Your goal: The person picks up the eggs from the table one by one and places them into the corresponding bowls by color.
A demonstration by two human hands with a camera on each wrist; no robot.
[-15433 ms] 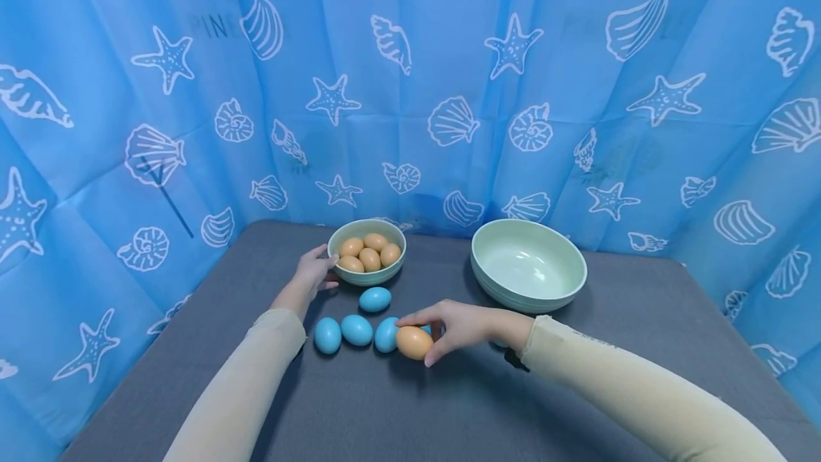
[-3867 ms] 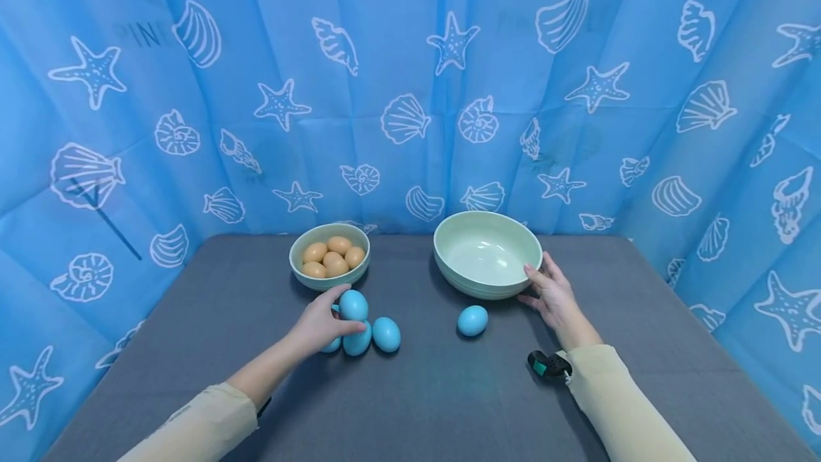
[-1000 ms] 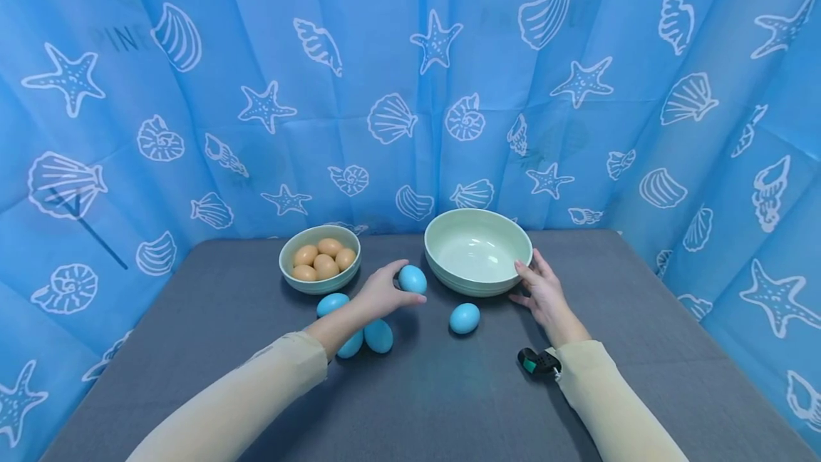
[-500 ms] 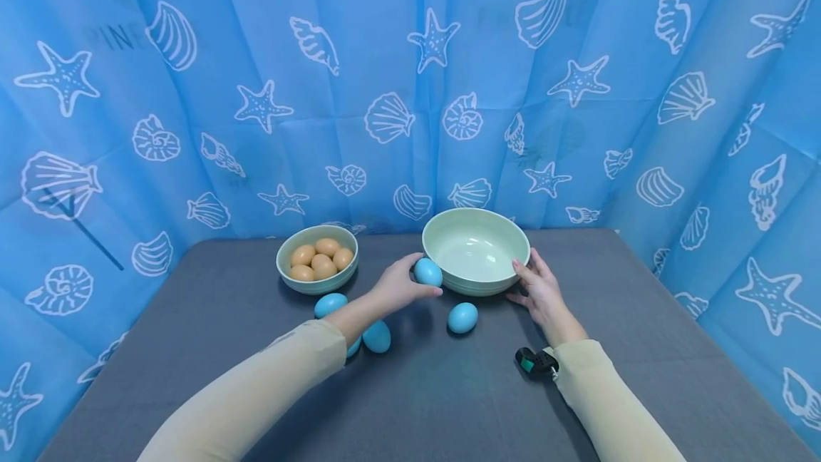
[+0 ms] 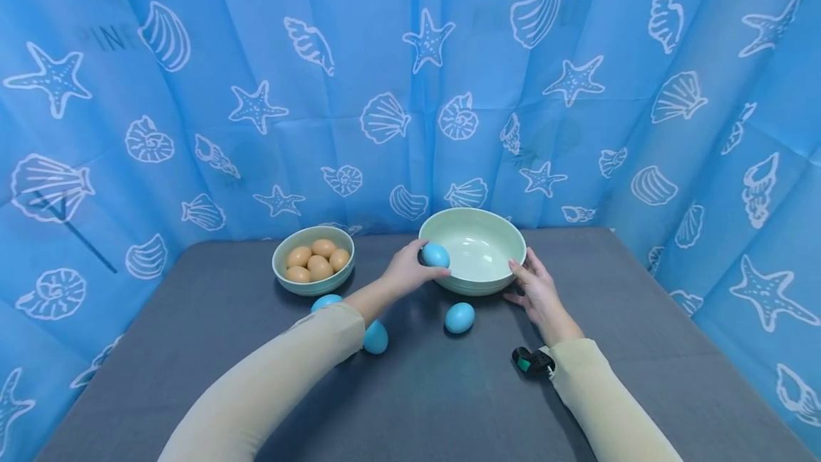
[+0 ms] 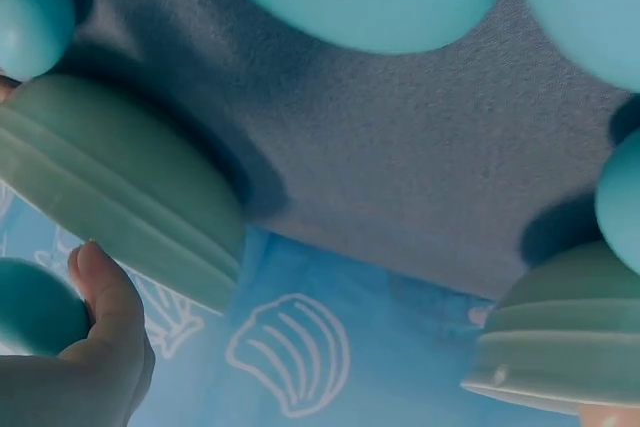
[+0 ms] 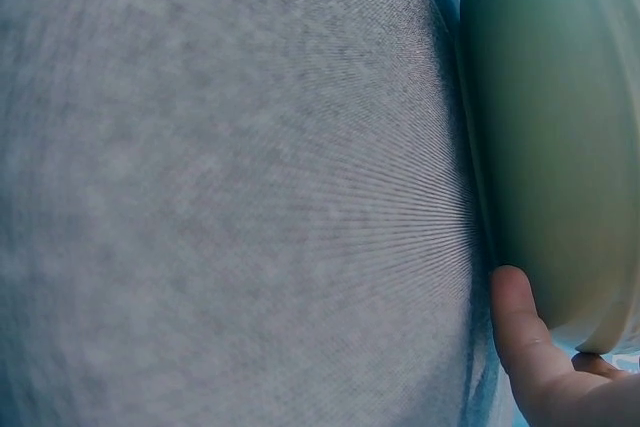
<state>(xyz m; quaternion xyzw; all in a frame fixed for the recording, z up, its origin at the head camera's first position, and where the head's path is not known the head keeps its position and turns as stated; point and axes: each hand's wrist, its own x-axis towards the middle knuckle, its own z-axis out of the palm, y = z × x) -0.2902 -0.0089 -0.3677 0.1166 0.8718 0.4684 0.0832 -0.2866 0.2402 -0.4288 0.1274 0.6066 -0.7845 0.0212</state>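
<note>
My left hand (image 5: 408,268) pinches a blue egg (image 5: 436,255) between thumb and fingers, at the near-left rim of the large pale green bowl (image 5: 484,252). In the left wrist view the same egg (image 6: 38,309) sits beside the thumb. My right hand (image 5: 541,298) holds the bowl's right side, one digit at the rim and another low on the wall. The right wrist view shows a fingertip against the bowl wall (image 7: 550,147). No other eggs show inside this bowl. Another blue egg (image 5: 460,318) lies just in front of it.
A smaller green bowl (image 5: 321,286) with several brown eggs (image 5: 320,267) stands at the left. More blue eggs (image 5: 376,339) lie in front of it, partly hidden by the left sleeve. A grey cloth (image 5: 449,405) covers the table; a blue shell-patterned curtain (image 5: 359,55) hangs behind.
My left hand has carried the blue egg rightward and up to the large bowl's rim. The right hand stays at that bowl. Much earlier, the right hand held a brown egg.
</note>
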